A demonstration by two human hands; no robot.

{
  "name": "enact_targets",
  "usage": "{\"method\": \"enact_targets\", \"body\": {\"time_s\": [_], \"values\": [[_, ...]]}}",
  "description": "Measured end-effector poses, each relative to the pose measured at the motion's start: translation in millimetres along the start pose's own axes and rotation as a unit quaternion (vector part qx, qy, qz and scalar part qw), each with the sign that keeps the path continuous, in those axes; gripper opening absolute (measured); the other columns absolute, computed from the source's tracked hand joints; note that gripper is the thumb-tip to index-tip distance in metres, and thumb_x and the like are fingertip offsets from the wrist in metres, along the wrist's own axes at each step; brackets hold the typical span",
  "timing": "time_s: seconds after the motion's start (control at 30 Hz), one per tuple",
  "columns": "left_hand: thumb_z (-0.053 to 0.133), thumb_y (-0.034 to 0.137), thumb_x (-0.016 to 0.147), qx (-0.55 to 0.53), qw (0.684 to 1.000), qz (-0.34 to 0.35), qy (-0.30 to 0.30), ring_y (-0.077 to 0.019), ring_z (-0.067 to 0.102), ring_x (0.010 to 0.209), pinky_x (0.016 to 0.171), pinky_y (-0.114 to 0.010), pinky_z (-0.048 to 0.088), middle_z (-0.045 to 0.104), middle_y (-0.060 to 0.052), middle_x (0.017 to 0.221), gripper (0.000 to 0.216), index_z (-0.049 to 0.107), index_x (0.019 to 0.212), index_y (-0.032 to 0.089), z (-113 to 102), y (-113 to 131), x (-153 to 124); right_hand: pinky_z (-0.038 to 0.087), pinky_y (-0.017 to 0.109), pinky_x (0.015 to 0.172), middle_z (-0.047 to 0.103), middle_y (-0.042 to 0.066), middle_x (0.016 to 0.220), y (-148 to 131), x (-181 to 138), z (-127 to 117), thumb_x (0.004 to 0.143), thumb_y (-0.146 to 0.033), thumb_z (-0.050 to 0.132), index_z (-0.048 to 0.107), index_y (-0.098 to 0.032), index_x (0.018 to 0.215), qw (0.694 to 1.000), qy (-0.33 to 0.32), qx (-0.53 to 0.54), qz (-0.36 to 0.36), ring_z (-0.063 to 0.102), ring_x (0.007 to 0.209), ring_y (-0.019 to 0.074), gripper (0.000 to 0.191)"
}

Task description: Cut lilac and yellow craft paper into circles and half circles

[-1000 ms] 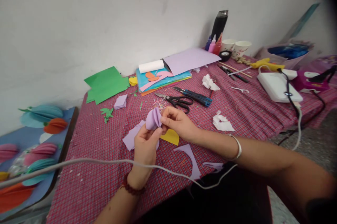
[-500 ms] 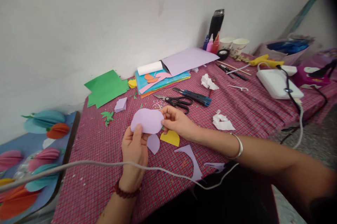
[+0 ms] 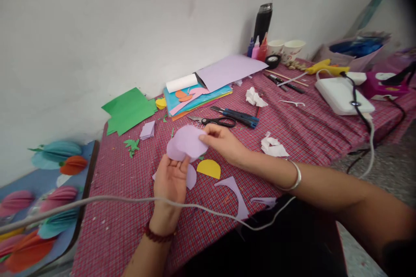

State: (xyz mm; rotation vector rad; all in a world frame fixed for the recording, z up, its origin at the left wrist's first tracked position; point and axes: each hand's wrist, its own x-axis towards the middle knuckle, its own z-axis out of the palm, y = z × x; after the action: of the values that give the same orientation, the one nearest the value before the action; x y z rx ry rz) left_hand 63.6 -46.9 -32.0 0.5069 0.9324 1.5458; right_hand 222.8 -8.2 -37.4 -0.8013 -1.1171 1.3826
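A light purple paper cutout [image 3: 191, 141] with rounded lobes is bent above the table. My right hand [image 3: 224, 143] pinches its right edge between thumb and fingers. Below it, my left hand [image 3: 170, 181] is palm up and open, fingers loosely apart at the paper's lower edge. The paper hides some of its fingertips. Beneath the hands lie a purple rounded piece [image 3: 191, 177], partly covered, and a yellow half-round piece [image 3: 209, 168]. A curved purple offcut [image 3: 236, 194] is nearer the table's front edge.
Behind the hands lie scissors [image 3: 221, 121] and a blue utility knife [image 3: 242, 118]. Green paper [image 3: 130, 112] is at the back left. A white cable [image 3: 201, 208] crosses in front of my left wrist. Crumpled tissue [image 3: 273, 145] and a white power bank-like box [image 3: 344, 95] are to the right.
The cutout, lying flat in view before, is now bent and turned, shifted slightly right. My left thumb has come off its face, and the left palm has opened upward.
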Motion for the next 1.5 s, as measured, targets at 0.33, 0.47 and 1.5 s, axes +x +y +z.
{"method": "enact_targets", "body": {"time_s": [0.33,0.47,1.5], "values": [[0.048,0.031,0.088,-0.06,0.995,-0.083,-0.007,-0.0222,0.06,0.112,0.093,-0.036,0.052,0.068,-0.016,0.11,0.03,0.064,0.102,0.01,-1.0,7.8,-1.2,0.031,0.024,0.058,0.047,-0.005,0.059,-6.5,4.8,-6.6,0.068,-0.027,0.069,0.047,-0.017,0.062,0.995,0.04,0.086,0.042,0.041,0.058,0.009,0.025],[0.059,0.005,0.069,0.005,0.995,-0.051,-0.087,-0.0197,0.058,0.115,0.099,-0.032,0.047,0.069,-0.009,0.112,0.029,0.068,0.095,0.016,-2.2,2.5,-4.5,0.032,0.024,0.059,0.048,-0.005,0.062,-4.5,1.7,-2.2,0.069,-0.028,0.067,0.05,-0.017,0.065,0.999,0.036,0.026,0.02,0.041,0.059,0.0091,0.022],[0.062,0.021,0.082,0.045,0.994,-0.091,-0.046,-0.016,0.069,0.08,0.063,-0.025,0.058,0.074,-0.006,0.091,0.011,0.067,0.089,0.014,-5.3,-4.6,-5.6,0.033,0.022,0.05,0.047,-0.004,0.06,11.5,-4.5,7.4,0.072,-0.03,0.062,0.045,-0.019,0.064,0.995,-0.034,-0.084,0.042,0.042,0.054,0.0087,0.022]]}}
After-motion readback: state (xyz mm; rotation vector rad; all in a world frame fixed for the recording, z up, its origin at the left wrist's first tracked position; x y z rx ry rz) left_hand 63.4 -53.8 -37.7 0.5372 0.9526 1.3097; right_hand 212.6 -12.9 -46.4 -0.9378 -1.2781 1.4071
